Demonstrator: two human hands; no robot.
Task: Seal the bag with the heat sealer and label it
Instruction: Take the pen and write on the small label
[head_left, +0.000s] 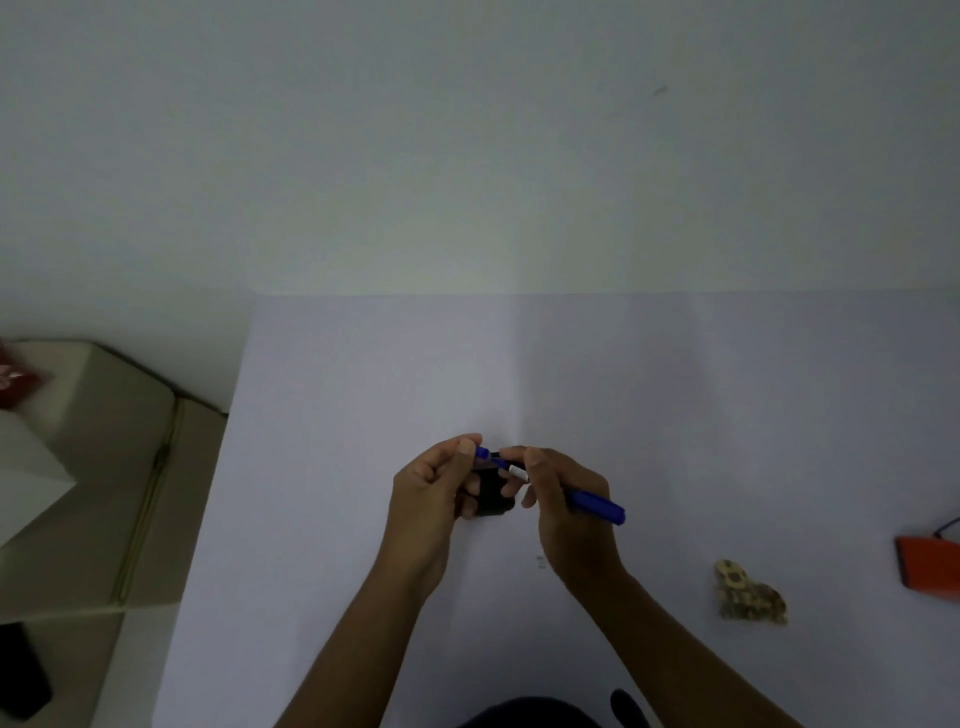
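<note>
Left hand (436, 493) fingers pinch a blue pen cap (481, 451); right hand (566, 499) fingers grip the blue marker (595, 506), above the white tabletop (623, 374). The filled bag (750, 592) lies well right, near the orange heat sealer (930, 561)

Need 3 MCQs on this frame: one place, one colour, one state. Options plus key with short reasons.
1. Where does the small patterned bag lie on the table?
A. right of the right hand
B. left of the left hand
C. between the hands

2. What colour is the pen?
A. red
B. blue
C. green

3. What is the right hand doing?
A. resting flat on the table
B. gripping the pen
C. hanging empty

Key:
1 A: it sits to the right of the right hand, near the orange item.
2 B: the barrel past the fingers is blue.
3 B: fingers curl round the pen; the left hand holds a blue cap and a dark item.
</note>
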